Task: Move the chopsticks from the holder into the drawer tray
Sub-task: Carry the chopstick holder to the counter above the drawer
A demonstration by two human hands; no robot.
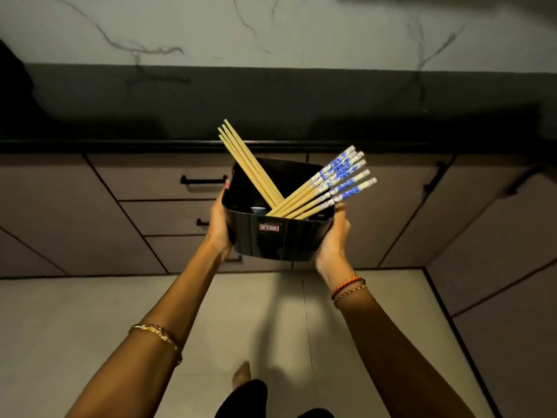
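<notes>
Left hand (219,227) and right hand (333,236) clasping opposite sides of the black holder (271,236) at frame centre, palms pressed in, fingers wrapped round its walls. Inside, plain chopsticks (247,162) leaning upper left, blue-patterned chopsticks (334,181) fanning right, past the rim. Best kept level, since either bundle could likely slide out. Closed drawers (168,217) with black handles behind; no tray visible yet.

A single head-worn wide-angle view looks steeply down and forward, close over both outstretched forearms, toward the dark-edged worktop (211,143) and pale tiled floor (75,312).
</notes>
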